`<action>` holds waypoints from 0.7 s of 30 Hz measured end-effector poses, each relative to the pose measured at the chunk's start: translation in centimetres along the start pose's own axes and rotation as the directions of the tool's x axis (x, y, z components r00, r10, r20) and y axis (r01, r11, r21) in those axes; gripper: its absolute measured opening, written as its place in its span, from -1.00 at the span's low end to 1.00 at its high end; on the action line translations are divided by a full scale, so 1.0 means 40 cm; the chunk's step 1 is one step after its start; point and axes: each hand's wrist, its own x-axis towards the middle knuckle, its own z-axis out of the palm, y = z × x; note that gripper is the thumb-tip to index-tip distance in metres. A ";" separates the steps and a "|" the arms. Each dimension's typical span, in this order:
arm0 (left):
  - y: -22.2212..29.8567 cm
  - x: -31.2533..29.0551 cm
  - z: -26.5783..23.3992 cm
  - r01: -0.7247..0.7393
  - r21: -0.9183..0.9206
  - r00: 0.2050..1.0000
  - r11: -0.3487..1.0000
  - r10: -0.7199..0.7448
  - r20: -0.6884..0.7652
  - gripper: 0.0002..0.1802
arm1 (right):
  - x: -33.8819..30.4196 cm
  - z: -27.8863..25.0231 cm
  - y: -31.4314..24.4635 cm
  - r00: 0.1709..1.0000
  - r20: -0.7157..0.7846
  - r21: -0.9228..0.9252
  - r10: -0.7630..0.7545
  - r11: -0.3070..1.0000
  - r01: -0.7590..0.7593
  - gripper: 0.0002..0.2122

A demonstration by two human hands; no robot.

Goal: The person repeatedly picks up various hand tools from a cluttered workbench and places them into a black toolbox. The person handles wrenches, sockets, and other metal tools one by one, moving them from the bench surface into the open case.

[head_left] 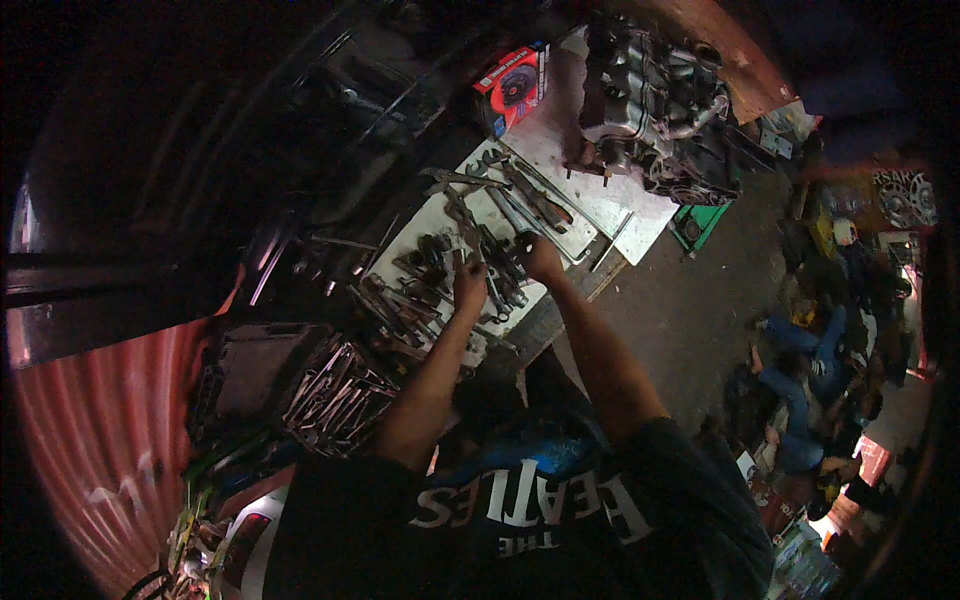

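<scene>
My left hand [470,288] is over the pile of tools, fingers curled at the lower end of a long greyish metal hand tool [463,220]; its exact kind is unclear in the dim light. To the right, my right hand [543,262] is closed round a small dark piece with a rounded end, mostly hidden by the fingers. Sockets and other dark tools [428,255] lie to the left of my hands on a white board [487,208]. Beyond them are an open-ended wrench [492,158] and several long tools, one a brownish-handled one [545,208].
A large engine [655,100] stands at the far right of the bench, near a red box [513,88]. An open case of wrenches [340,400] sits at lower left, beside red corrugated metal [105,430]. People [800,380] are close together on the right.
</scene>
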 end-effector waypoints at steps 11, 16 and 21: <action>-0.056 -0.002 -0.036 -0.008 -0.114 1.000 0.993 0.005 -0.029 -0.62 | 0.127 0.103 -0.081 0.982 -0.135 -0.455 0.130 0.872 -0.178 -0.49; -0.087 0.024 -0.012 -0.072 -0.149 0.997 0.986 0.069 -0.026 -0.61 | 0.192 0.154 0.018 0.959 -0.278 -0.577 0.062 0.787 -0.218 -0.58; -0.049 0.007 -0.019 -0.039 -0.116 0.999 0.993 0.035 -0.037 -0.54 | 0.212 0.167 0.070 0.968 -0.115 -0.510 0.223 0.823 -0.250 -0.52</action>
